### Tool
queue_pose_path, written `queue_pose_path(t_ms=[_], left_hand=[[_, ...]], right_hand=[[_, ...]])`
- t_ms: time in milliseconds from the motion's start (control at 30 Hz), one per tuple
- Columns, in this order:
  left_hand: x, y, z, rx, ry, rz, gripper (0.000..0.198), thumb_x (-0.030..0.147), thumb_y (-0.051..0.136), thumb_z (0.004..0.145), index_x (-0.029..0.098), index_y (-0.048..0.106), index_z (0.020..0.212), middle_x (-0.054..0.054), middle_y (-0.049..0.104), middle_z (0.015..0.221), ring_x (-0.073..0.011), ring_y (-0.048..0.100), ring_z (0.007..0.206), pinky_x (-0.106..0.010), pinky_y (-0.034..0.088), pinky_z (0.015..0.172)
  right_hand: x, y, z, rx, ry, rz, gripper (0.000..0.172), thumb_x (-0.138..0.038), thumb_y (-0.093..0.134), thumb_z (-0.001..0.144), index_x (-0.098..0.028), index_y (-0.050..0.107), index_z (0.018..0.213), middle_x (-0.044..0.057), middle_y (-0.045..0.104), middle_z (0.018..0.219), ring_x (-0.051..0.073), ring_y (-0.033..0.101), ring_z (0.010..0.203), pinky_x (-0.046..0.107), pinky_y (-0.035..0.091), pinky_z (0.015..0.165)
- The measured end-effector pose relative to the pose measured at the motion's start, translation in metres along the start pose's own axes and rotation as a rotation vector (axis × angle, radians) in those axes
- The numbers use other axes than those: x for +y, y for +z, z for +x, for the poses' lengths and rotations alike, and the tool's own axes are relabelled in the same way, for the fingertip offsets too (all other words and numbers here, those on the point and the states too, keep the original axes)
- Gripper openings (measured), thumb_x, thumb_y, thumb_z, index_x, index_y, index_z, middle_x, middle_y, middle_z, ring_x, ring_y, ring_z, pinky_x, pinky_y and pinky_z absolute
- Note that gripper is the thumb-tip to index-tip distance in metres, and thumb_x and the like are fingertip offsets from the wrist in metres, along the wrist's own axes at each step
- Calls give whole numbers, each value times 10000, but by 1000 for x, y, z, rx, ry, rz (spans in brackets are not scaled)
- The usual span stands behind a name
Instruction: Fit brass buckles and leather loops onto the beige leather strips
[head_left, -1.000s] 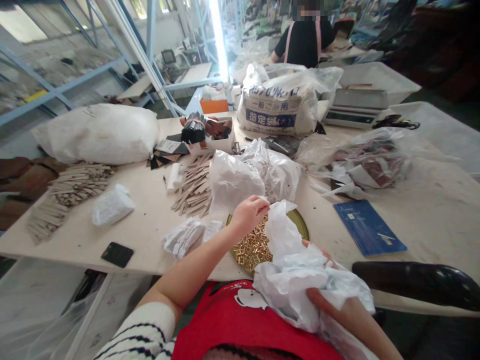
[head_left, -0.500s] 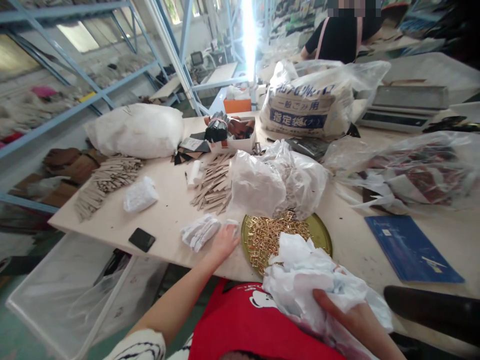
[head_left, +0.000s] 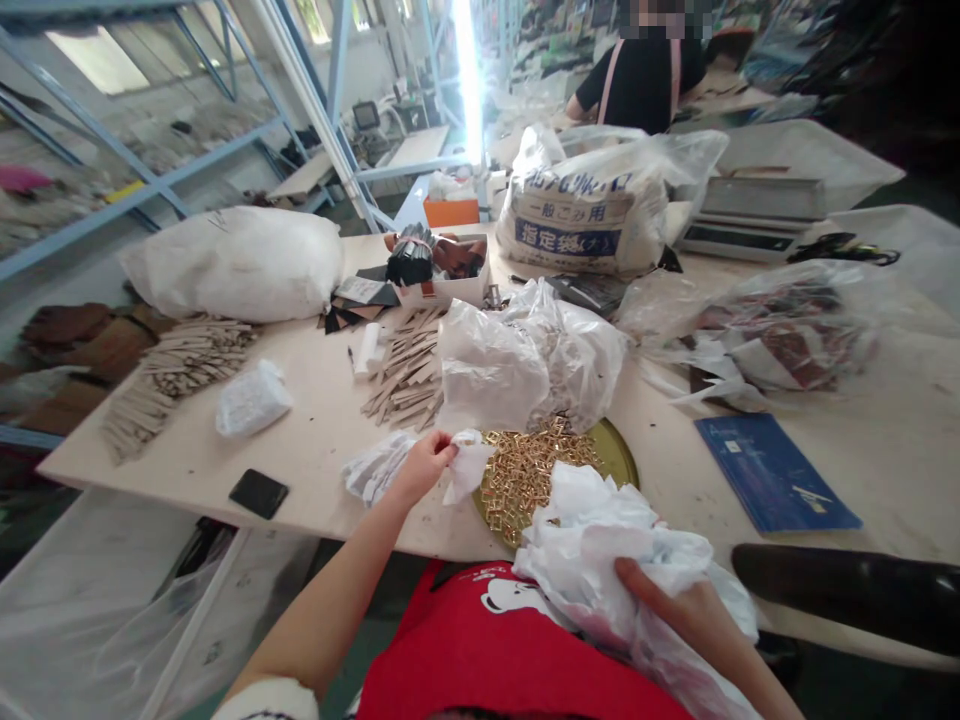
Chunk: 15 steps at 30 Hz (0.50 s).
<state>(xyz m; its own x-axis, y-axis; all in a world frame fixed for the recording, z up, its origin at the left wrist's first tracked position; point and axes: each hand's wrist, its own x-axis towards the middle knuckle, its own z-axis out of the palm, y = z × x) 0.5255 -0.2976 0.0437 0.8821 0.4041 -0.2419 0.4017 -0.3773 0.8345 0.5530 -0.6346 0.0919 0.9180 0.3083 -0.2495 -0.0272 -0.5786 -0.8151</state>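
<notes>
Left fingers (head_left: 441, 443) pinching white sheet (head_left: 471, 466), right fingers (head_left: 640, 580) clasping white bundle (head_left: 585, 520), angled lengthwise toward tray (head_left: 619, 452)

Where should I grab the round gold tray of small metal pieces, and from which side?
Probably grip the round gold tray by its right rim, from the right: that curved edge is bare. A translucent white plastic bag crowds the far side, and a thin white sheet in the left hand overlaps the left in view. The gold metal pieces look loose, so keep it level.

Red apron (head_left: 450, 665) w/ wht print (head_left: 511, 597)
</notes>
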Motion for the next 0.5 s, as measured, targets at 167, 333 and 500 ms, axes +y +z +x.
queue_pose_path(t_ms=[167, 333, 500], left_hand=[[54, 30, 9, -64, 73, -263, 279, 406, 513, 737, 137, 502, 810, 4, 525, 708, -91, 489, 632, -208, 423, 596], [99, 38, 16, -91, 164, -372, 256, 383, 564, 715, 143, 495, 772, 28, 492, 666, -71, 448, 613, -181, 384, 582], [137, 54, -7, -330, 299, -216, 124, 262, 554, 729, 144, 518, 746, 18, 519, 675, -83, 474, 631, -193, 394, 600]], right_hand=[[1, -2, -4, 16, 28, 0, 350, -521, 559, 610, -202, 593, 751, 92, 696, 833, 271, 647, 817, 324, 494, 840], [-3, -3, -12, 66, 3, -25, 448, -533, 555, 585, -178, 590, 856, 98, 680, 826, 281, 639, 824, 389, 483, 851], [-24, -10, -16, -15, -216, 40, 642, -420, 555, 660, -193, 403, 1241, 103, 586, 1145, 265, 567, 1029, 358, 462, 891]])
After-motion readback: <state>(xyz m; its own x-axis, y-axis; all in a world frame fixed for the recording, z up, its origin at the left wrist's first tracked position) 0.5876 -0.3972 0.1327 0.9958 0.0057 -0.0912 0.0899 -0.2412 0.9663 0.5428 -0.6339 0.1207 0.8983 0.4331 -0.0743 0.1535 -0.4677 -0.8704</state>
